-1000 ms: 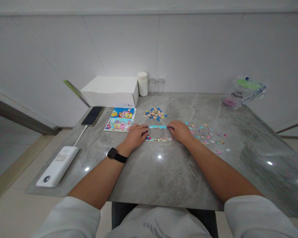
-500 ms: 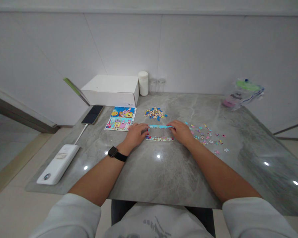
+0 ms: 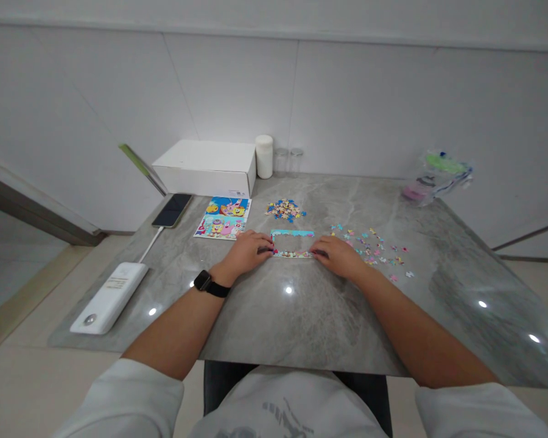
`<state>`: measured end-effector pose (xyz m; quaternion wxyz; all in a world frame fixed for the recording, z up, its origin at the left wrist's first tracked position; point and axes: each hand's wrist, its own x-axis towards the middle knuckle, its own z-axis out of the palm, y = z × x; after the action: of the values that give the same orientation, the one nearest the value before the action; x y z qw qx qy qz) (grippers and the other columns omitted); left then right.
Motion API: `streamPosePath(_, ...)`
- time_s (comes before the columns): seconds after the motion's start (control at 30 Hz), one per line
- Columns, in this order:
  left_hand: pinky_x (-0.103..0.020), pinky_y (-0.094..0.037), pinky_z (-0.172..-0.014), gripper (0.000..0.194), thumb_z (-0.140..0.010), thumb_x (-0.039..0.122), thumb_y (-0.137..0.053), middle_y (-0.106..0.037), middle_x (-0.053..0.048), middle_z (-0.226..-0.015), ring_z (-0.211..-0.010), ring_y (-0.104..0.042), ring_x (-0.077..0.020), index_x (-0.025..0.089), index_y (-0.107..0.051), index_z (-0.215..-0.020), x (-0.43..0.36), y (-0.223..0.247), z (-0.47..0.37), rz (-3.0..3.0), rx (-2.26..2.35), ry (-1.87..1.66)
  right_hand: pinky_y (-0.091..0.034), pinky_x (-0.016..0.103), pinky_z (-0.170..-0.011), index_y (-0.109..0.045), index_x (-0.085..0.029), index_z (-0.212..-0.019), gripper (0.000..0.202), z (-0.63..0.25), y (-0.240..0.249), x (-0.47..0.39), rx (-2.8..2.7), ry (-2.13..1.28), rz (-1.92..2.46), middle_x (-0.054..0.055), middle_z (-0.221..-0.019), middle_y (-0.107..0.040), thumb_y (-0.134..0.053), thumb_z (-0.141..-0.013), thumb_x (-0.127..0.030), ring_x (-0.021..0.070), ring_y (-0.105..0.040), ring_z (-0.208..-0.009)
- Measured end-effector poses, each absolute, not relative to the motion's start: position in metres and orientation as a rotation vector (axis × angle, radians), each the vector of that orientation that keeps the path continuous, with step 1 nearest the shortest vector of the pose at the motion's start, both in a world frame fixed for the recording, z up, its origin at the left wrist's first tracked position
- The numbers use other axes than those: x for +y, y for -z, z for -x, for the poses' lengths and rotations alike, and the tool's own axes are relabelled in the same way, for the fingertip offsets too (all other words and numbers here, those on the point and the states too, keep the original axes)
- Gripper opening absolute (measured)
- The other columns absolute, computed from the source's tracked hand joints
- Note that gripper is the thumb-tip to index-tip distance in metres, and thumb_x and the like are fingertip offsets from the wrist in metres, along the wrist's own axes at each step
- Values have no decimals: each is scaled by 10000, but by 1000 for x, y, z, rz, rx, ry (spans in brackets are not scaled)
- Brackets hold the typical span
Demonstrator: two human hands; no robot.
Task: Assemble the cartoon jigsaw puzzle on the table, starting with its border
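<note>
A partly joined jigsaw puzzle border [image 3: 294, 233] lies flat on the table, a blue strip along its far side and a multicoloured strip along its near side, with grey tabletop showing inside. My left hand [image 3: 249, 252] grips its left side, fingers curled at the near left corner. At the near right corner, my right hand [image 3: 338, 255] has its fingers and thumb closed on the edge. Loose jigsaw pieces [image 3: 378, 248] are scattered to the right. Beyond the border sits a heap of jigsaw pieces [image 3: 285, 210]. The cartoon picture sheet [image 3: 223, 218] lies left of the heap.
A white box [image 3: 205, 169], a white bottle [image 3: 264, 157] and two clear glasses [image 3: 288, 161] stand along the wall. On the left a phone [image 3: 172, 210] is cabled to a white power bank [image 3: 109, 298]. A plastic bag [image 3: 438, 176] rests at the far right.
My right hand has moved from the border's far right corner down to its near right corner. My left hand has shifted slightly nearer me along the left side. The view has tilted a little.
</note>
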<state>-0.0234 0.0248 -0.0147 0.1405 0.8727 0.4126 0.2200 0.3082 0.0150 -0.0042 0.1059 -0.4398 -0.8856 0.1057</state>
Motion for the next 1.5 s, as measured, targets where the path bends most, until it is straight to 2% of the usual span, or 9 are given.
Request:
streamPosePath(0.7, -452, -476, -998, 150, -983, 352, -720, -784, -20, -1250, -1124, -698, -252, 301, -821, -1080, 27, 14, 21, -2542, 1193, -586, -525, 380, -1012, -798, -233, -1096, 202, -303, 14, 7, -2496, -358, 1257, 82, -1120, -777, -649, -976, -165, 232, -696, -1084)
streamPosePath(0.97, -447, -502, -1026, 165, -998, 354, -692, -779, -35, -1216, -1125, -699, -241, 298, -816, -1092, 27, 15, 21, -2507, 1166, -691, -528, 358, -1011, -792, -231, -1120, 203, -298, 18, 5, -2442, -341, 1222, 84, -1141, -760, -644, -985, -199, 224, -685, -1108)
streamPosePath(1.07, -445, -520, -1030, 180, -1004, 367, -686, -775, -55, -1188, -1113, -697, -242, 272, -809, -1095, 28, 16, 22, -2482, 1174, -807, -535, 354, -988, -792, -234, -1137, 223, -314, -4, 10, -2298, -263, 1312, 91, -1181, -751, -624, -992, -228, 218, -693, -1041)
streamPosePath(1.17, -441, -546, -1021, 208, -1011, 391, -665, -763, -71, -1160, -1089, -698, -243, 252, -801, -1088, 29, 16, 22, -2453, 1187, -894, -547, 365, -905, -802, -219, -1120, 238, -347, -40, 15, -2000, -110, 1492, 94, -1100, -757, -612, -987, -271, 203, -677, -850)
streamPosePath(1.3, -434, -562, -1029, 246, -1025, 401, -611, -750, -80, -1151, -1102, -697, -246, 248, -789, -1094, 27, 14, 19, -2437, 1185, -925, -546, 375, -848, -806, -221, -1100, 251, -393, -72, 9, -1750, 32, 1625, 89, -1046, -766, -611, -964, -302, 208, -661, -808)
streamPosePath(1.5, -440, -551, -1031, 254, -1024, 406, -586, -752, -79, -1155, -1102, -692, -256, 256, -782, -1086, 23, 13, 15, -2470, 1168, -922, -555, 368, -824, -802, -226, -1092, 264, -433, -48, -4, -1632, -22, 1737, 81, -1029, -786, -615, -944, -340, 198, -666, -776)
